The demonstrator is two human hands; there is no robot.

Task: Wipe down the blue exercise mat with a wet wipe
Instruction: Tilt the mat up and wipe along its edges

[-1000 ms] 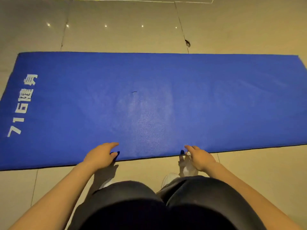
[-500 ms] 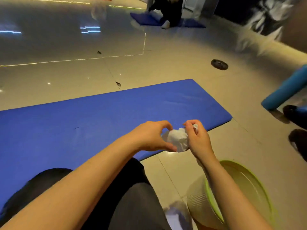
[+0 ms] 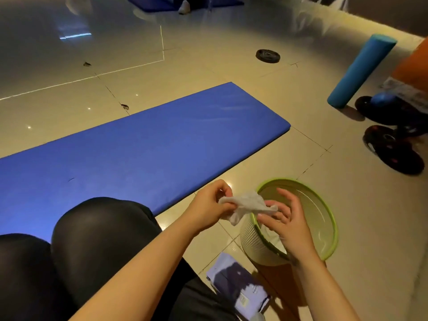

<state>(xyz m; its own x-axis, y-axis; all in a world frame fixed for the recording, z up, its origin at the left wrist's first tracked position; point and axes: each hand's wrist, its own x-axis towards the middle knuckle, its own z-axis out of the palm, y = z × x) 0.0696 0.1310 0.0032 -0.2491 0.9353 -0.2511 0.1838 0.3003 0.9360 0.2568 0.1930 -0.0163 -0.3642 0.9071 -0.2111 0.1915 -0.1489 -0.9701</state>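
Over the near rim of the green-rimmed waste bin (image 3: 324, 205), both hands hold a crumpled white wet wipe (image 3: 246, 205). Left hand (image 3: 208, 205) pinches its left end, fingers curled tight; right hand (image 3: 287, 218) has the right end between thumb and fingertips, other fingers spread loose above the bin opening. Wipe hangs between the two, clear of the floor. Blue exercise mat (image 3: 150, 147) lies flat on the tiled floor just beyond the left hand, its near edge beside the person's knees, not touched. Purple wipe pack (image 3: 238, 286) on the floor beside the bin. Teal foam roller (image 3: 361, 70) lies well apart, far right.
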